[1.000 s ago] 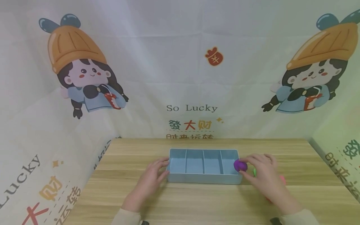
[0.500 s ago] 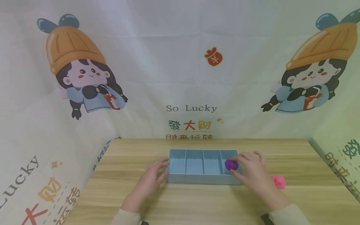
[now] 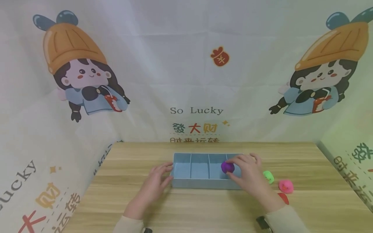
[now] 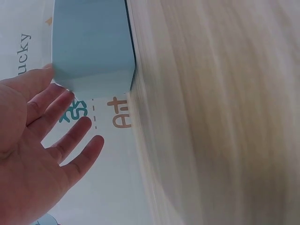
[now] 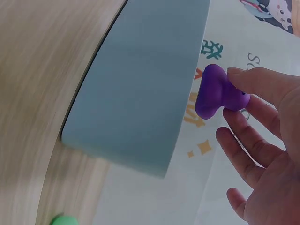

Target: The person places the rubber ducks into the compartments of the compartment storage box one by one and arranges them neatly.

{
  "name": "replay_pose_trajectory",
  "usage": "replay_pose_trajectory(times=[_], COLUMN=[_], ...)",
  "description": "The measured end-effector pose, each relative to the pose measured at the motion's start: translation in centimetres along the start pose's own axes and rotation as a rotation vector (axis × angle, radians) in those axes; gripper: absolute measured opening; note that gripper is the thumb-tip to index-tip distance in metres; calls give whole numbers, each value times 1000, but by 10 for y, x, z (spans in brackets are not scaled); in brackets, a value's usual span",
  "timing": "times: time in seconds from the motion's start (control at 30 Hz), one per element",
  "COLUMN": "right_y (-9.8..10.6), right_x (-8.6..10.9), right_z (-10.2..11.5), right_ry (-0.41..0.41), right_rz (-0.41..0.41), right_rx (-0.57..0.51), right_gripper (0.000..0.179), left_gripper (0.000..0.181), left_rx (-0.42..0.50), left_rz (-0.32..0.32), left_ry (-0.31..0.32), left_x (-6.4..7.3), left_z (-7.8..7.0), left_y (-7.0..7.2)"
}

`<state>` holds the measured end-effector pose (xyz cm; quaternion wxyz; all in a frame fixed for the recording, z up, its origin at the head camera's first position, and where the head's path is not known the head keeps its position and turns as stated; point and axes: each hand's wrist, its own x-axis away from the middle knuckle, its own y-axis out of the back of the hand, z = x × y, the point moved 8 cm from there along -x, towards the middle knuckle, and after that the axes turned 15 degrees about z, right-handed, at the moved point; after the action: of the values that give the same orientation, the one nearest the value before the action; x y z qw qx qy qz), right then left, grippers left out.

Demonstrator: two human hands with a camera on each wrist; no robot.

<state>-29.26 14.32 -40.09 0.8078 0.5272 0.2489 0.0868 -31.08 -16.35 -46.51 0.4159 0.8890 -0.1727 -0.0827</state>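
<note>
A purple toy duck (image 3: 227, 167) is pinched between the thumb and fingertips of my right hand (image 3: 248, 171), above the right part of the light blue divided box (image 3: 201, 183). In the right wrist view the purple duck (image 5: 213, 91) hangs beyond the box's upper edge, and my remaining fingers are spread. My left hand (image 3: 157, 178) is at the box's left end. The left wrist view has its thumb and forefinger at the corner of the box (image 4: 93, 51), the other fingers loosely extended. My right hand hides the box's right end.
Right of the box, on the wooden table (image 3: 186, 210), lie a green toy duck (image 3: 268, 177), a pink toy duck (image 3: 286, 186) and a red thing (image 3: 283, 198) partly covered by my right wrist. A printed cloth (image 3: 151, 71) hangs behind the table.
My right hand has carried the purple duck leftward, from the box's right edge to farther in over its compartments. The green and red things have come back into sight. My left hand stays put.
</note>
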Motion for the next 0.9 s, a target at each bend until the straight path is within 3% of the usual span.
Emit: replay_pose_trajectory(times=[0.47, 0.9], right_y=[-7, -25], right_x=[-16, -28], right_z=[13, 20], right_ry=[35, 21], right_rz=[-20, 45], right_rx=[-2, -49], right_gripper=[36, 35], left_gripper=[39, 38], left_rx=[-16, -31], left_rz=[0, 7], left_ry=[-6, -13], left_x=[-5, -1], left_z=[-3, -5], left_y=[1, 1])
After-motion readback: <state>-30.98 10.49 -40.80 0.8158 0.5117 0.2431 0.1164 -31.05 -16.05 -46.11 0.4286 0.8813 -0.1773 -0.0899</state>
